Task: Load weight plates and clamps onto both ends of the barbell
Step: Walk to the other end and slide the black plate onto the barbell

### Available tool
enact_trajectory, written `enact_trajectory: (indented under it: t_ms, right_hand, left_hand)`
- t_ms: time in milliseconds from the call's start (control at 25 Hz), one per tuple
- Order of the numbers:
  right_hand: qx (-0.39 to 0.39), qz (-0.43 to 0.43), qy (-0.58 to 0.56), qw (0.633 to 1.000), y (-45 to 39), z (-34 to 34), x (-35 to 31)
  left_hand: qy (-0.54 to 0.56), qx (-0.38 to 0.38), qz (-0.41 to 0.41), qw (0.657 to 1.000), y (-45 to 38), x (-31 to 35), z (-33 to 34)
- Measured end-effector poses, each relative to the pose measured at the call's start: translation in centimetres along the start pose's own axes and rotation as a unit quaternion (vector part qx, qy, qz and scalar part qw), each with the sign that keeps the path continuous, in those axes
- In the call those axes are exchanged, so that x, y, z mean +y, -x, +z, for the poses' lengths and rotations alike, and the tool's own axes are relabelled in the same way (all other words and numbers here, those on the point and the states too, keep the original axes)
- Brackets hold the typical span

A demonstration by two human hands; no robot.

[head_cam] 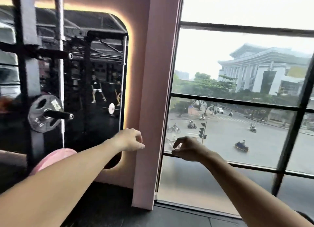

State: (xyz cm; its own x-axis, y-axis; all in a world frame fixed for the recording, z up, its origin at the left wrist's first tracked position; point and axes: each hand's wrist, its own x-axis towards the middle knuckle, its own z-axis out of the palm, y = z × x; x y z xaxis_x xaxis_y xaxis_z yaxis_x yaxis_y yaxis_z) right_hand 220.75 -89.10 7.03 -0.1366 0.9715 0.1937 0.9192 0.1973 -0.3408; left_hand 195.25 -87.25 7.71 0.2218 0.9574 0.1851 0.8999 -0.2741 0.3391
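Observation:
A small grey weight plate [36, 114] hangs on a black storage peg [58, 115] of the rack at the left. Below it, the top of a pink plate [54, 159] shows behind my left forearm. My left hand [130, 140] reaches forward in front of the pink wall, fingers curled loosely and holding nothing. My right hand [186, 149] is held out in front of the window, fingers also loosely curled and empty. No barbell end or clamp is in sight near my hands; a loaded barbell [111, 109] appears only in the mirror.
A black rack upright [28, 73] and a chrome bar [59, 22] stand at the left before a lit mirror [102, 73]. A pink wall column [153, 90] separates the mirror from a big window [237, 90] over a street. Dark floor [108, 206] lies below.

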Motion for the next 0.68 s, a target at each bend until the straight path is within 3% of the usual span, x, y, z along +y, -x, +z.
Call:
enact_trajectory:
  t_ms: [240, 400, 680]
  right_hand:
    - [-0.073, -0.138, -0.01, 0.988, -15.3, 4.8, -4.8]
    - [-0.136, -0.224, -0.044, 0.964, -22.0, 10.4, -10.6]
    - [-0.168, -0.333, -0.048, 0.926, -35.3, 18.2, -23.3]
  left_hand:
    - [-0.003, 0.072, -0.162, 0.984, -3.3, -9.3, -2.3]
    - [-0.015, 0.104, -0.254, 0.962, -3.5, -16.6, -3.2]
    - [-0.028, 0.16, -0.37, 0.915, -6.6, -30.4, -7.0]
